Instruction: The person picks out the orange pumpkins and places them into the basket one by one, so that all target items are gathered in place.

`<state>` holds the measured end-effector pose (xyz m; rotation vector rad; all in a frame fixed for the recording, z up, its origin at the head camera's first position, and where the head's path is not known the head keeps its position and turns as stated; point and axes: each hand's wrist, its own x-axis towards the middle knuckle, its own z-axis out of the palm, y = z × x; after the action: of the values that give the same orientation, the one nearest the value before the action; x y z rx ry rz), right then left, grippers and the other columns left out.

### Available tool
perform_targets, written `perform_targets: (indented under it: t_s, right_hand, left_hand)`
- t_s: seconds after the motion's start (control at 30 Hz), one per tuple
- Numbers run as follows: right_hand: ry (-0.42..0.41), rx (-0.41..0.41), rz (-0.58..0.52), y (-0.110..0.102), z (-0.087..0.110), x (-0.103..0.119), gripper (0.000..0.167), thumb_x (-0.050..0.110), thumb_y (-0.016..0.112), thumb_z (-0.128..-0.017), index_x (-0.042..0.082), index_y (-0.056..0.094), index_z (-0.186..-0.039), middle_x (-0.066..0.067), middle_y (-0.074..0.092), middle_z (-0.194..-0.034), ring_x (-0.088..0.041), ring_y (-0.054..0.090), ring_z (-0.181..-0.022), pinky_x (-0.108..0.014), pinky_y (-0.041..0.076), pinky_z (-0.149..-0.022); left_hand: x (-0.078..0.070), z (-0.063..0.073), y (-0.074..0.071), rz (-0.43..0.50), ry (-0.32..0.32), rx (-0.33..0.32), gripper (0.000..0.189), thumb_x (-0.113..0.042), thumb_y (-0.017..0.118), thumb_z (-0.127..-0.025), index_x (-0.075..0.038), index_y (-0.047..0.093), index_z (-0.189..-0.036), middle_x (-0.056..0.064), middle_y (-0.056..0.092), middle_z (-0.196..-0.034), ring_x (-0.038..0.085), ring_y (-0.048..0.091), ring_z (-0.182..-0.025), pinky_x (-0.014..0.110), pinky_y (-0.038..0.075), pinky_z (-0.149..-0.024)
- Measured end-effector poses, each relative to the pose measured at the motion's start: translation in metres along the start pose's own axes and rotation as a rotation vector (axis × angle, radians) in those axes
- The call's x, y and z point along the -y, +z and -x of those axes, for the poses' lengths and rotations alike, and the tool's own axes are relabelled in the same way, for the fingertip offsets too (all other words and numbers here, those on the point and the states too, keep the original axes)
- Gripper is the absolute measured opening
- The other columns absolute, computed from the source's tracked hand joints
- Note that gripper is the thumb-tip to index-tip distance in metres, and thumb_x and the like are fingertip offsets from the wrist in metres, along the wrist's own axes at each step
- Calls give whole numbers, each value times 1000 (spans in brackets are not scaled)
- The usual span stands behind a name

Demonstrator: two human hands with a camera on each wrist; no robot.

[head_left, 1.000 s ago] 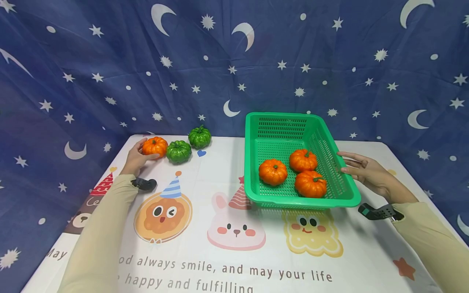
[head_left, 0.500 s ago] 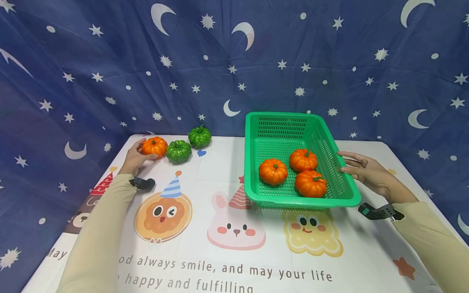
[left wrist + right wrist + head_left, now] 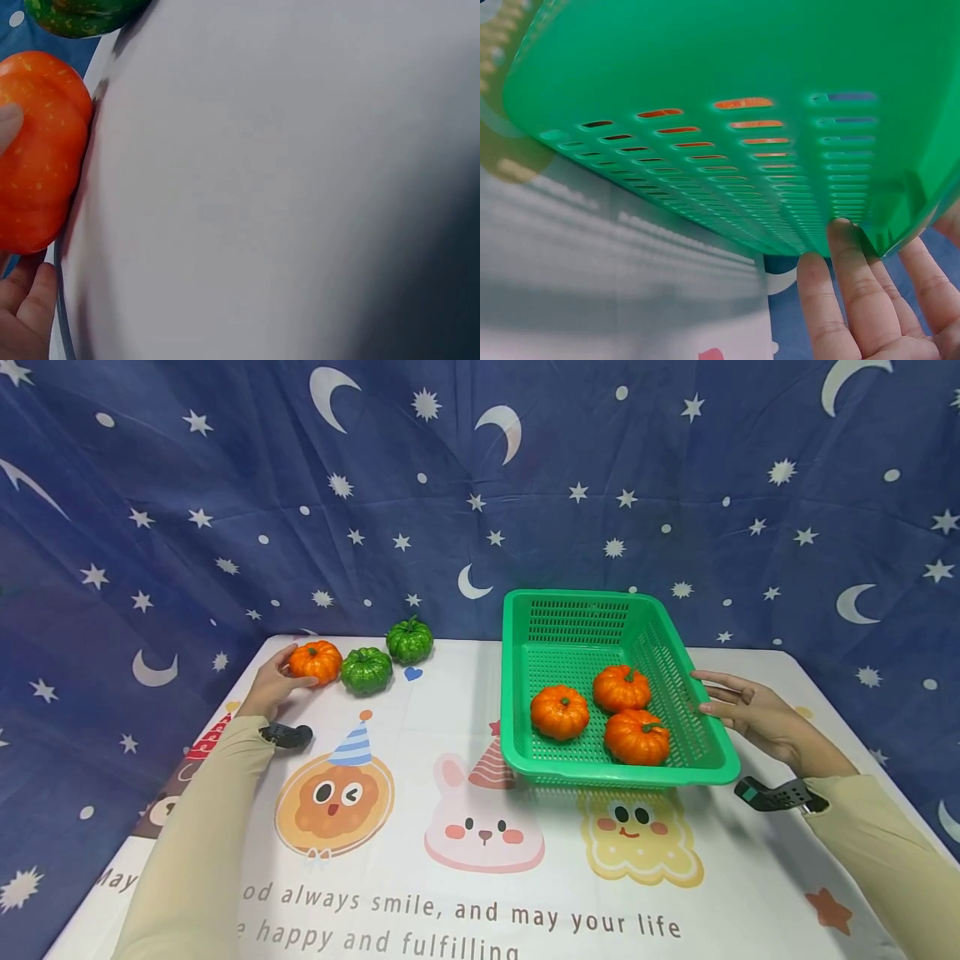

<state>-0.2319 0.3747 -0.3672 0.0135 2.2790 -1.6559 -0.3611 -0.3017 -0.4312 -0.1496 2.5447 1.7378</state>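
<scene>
At the far left of the table, my left hand (image 3: 272,687) holds an orange pumpkin (image 3: 316,662), fingers behind it and thumb on its near side. In the left wrist view the thumb lies across the ribbed orange pumpkin (image 3: 41,172), fingertips at its lower end. Just right of it sit two green pumpkins, a nearer one (image 3: 366,672) and one farther back (image 3: 410,640). My right hand (image 3: 757,718) touches the right side of a green plastic basket (image 3: 622,775), fingers extended along the wall below the rim. Inside the basket lie three orange pumpkins (image 3: 559,712).
A white tablecloth (image 3: 420,735) with cartoon prints and lettering covers the table. A dark blue curtain (image 3: 420,560) with moons and stars hangs right behind the back edge. The basket takes up the right half of the table.
My left hand has shifted slightly to the left, the orange pumpkin moving a little with it. My right hand and the basket stay where they were.
</scene>
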Motion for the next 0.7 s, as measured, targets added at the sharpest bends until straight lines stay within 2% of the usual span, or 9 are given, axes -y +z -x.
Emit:
perform_targets:
  t_s: [0.17,0.33,0.53,0.7]
  right_hand:
    - [5,6,-1,0,-1,-1,67,14,58,-93,25,24,-150,-21,-2,-157,10,43,-107,-6,42,-84]
    - [-5,3,-25,1,-1,0,64,11,57,-93,25,27,-149,-23,0,-157,13,52,-100,-6,43,-83]
    - [-8,4,-53,1,1,1,64,10,57,-93,25,28,-148,-22,0,-157,12,54,-99,-6,43,-83]
    - [-11,-3,-99,2,2,1,60,7,58,-92,25,34,-144,-18,9,-155,8,57,-98,-7,46,-83]
  left_hand:
    - [1,-1,-1,0,-4,11,88,5,61,-84,-6,6,-152,16,7,-158,37,17,-143,45,17,-119]
    - [2,-1,-1,0,-8,8,88,4,62,-84,-7,6,-152,16,7,-158,37,17,-143,46,18,-119]
    - [1,1,1,-5,-7,-13,89,2,64,-83,-6,8,-151,17,9,-158,38,18,-143,46,19,-118]
    - [2,1,2,10,-20,-40,88,2,66,-82,-6,12,-151,16,13,-158,36,21,-142,44,21,-118]
